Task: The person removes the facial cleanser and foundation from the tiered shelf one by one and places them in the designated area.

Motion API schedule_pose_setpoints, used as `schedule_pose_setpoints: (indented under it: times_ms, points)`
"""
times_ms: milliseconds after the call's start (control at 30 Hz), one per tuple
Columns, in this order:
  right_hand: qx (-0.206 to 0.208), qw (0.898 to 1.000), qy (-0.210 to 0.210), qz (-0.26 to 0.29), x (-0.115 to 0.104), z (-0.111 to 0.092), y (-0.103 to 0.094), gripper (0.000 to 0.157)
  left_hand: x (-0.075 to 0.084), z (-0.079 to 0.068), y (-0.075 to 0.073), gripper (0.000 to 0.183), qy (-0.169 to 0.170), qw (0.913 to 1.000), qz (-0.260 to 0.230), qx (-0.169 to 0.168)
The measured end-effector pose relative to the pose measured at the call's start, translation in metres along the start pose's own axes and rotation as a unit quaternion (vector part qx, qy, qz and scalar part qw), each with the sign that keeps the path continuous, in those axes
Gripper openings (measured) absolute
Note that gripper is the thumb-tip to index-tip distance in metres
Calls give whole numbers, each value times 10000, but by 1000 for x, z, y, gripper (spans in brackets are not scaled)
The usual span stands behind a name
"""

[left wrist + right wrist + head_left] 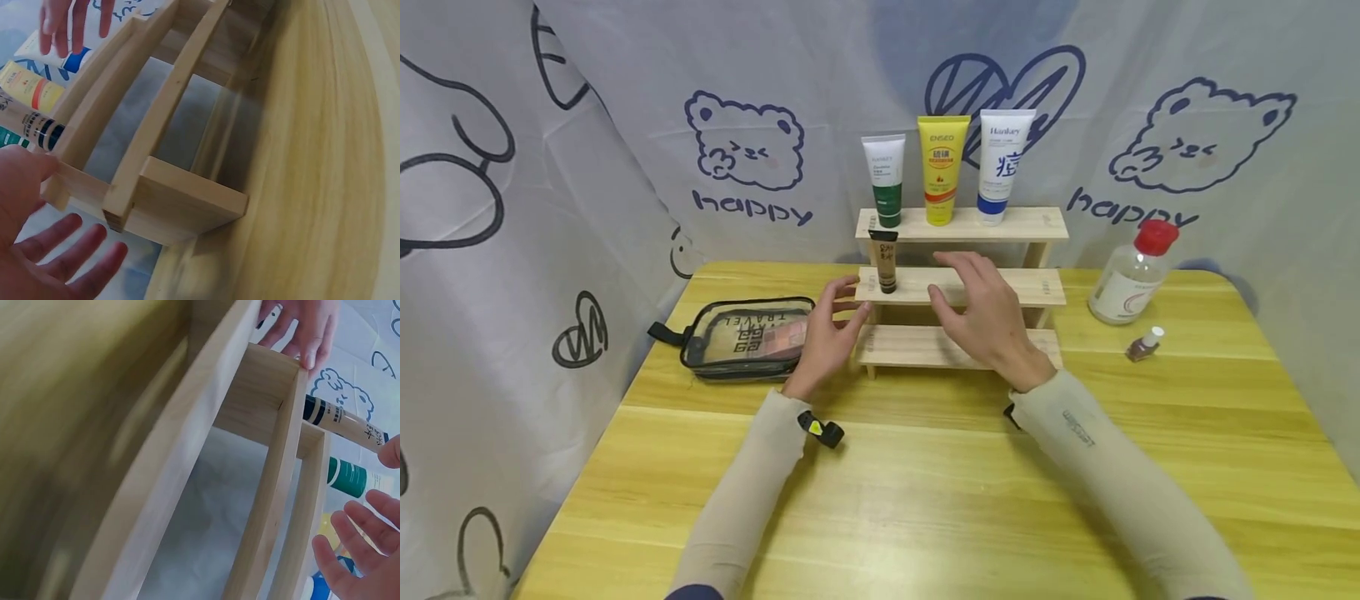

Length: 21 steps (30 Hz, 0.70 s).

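Note:
A small brown tube with a black cap (887, 262) stands upright near the left end of the middle step of a three-step wooden rack (1037, 286). My left hand (829, 337) is beside that end, fingers spread and holding nothing; its thumb is close to the step's edge, and whether it touches I cannot tell. Over the right part of the middle step is my right hand (988, 321), fingers apart and nothing in them. On the top step stand a white and green tube (886, 179), a yellow tube (942, 171) and a white and blue tube (1003, 167).
Left of the rack lies a clear, black-edged travel pouch (747, 340) with items inside. A clear bottle with a red cap (1131, 275) stands to the right, and a small white-capped bottle (1144, 344) is in front of it. A printed curtain (640, 167) hangs behind the wooden table (917, 500).

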State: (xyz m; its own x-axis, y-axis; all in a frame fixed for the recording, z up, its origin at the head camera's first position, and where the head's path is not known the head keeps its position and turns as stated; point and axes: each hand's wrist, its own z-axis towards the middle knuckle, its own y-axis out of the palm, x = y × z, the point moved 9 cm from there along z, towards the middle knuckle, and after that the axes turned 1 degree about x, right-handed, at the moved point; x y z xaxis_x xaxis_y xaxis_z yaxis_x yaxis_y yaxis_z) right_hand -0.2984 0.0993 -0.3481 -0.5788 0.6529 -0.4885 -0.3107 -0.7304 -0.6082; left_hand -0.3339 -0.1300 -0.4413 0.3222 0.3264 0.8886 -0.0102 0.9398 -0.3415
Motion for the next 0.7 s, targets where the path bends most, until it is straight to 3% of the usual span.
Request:
schedule_pose_setpoints:
  times_ms: [167, 367, 700]
  points:
    - [-194, 9973, 412, 570, 4, 12, 13, 44, -5, -1, 0, 45, 64, 9996, -251, 92]
    - [-514, 9839, 970, 1409, 13, 22, 31, 44, -9, -1, 3, 44, 96, 9979, -630, 90]
    - [-792, 9665, 1427, 1979, 9, 35, 50, 47, -15, 3, 6, 43, 235, 9965, -799, 91]
